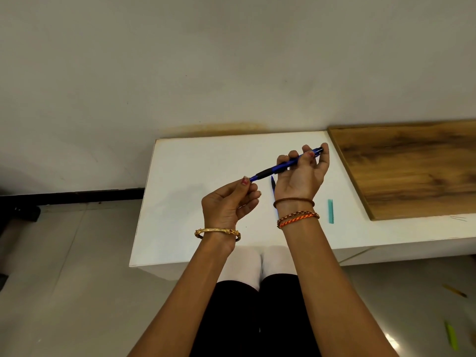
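Two hands hold one blue pen (268,172) up in the air, just over the white table (185,191). The pen is tilted. Its low end points left and toward the person, and its high end points right and away. The left hand (229,204) is the lower one. Its thumb and first finger pinch the thin low tip of the pen, and its other fingers are curled in under them. The right hand (301,176) is a bit higher and farther away, with its palm turned to the person. Its fingers bend over the top of the pen and grip the long blue part, and its thumb stands up by the pen's far end. Both arms reach up from the bottom of the picture, over the person's lap, with the wrists near each other. A gold bangle (217,231) sits on the left wrist, and thread bands (297,217) sit on the right wrist. A small dark blue piece (272,182) lies on the table under the right hand. A teal strip (331,211) lies on the table to the right of that wrist. A wooden board (412,171) rests on the table's right side.
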